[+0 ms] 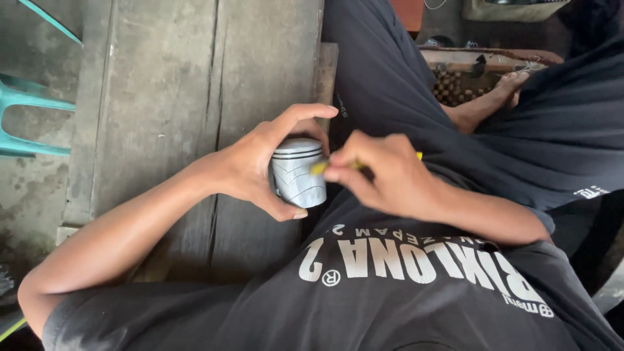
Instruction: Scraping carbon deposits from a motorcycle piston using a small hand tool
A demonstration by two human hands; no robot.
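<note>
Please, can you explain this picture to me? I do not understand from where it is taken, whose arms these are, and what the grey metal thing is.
There is one picture, taken by a camera worn on a person's head and looking down. So the two arms are that person's own, and the dark shirt at the bottom is on their chest, which is why its print looks upside down.

The left hand grips a piston, a short grey metal cylinder with grooves round its top. The right hand pinches a thin yellow tool whose tip touches the piston near the grooves. I cannot tell what kind of tool it is.

Under the hands is a worn wooden bench; the piston is held above it, not resting on it. A teal plastic chair shows at the left edge. A bare foot is at the upper right.
</note>
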